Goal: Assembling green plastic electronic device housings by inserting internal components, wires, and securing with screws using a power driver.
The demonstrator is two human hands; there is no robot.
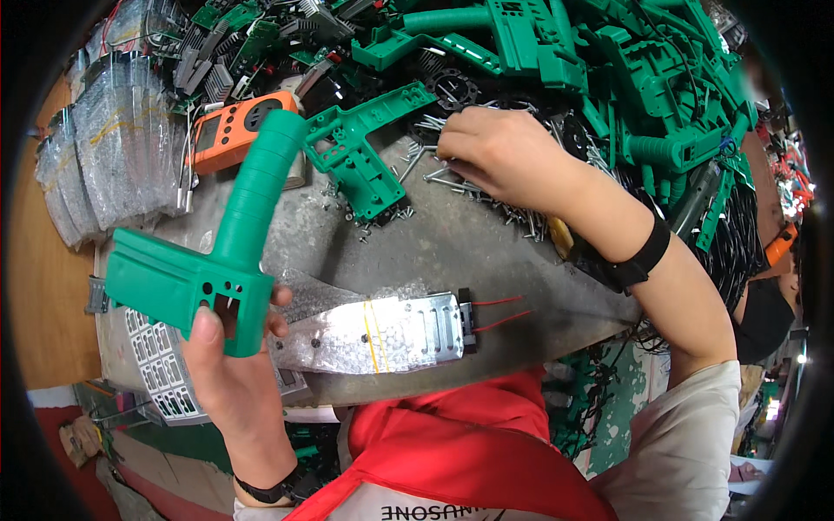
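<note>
My left hand (234, 391) is wrapped round the lower end of a green plastic tool housing (233, 247), holding it up off the table at the left. This housing has a ribbed handle, a wide flat side arm and several small holes. At the far middle, my right hand (512, 161) reaches into a heap of loose screws (447, 184) with its fingers bent together. Whatever sits between those fingertips is hidden. Another green housing half (369, 178) lies on the table between the two hands, its inner side up.
Nearest me lies a silver metal part in bubble wrap (382, 334) with two red wires. An orange multimeter (234, 130) stands at the far left, beside bubble-wrapped pieces (113, 148). Green housings (530, 43) pile up at the far right, circuit boards (252, 43) at the back.
</note>
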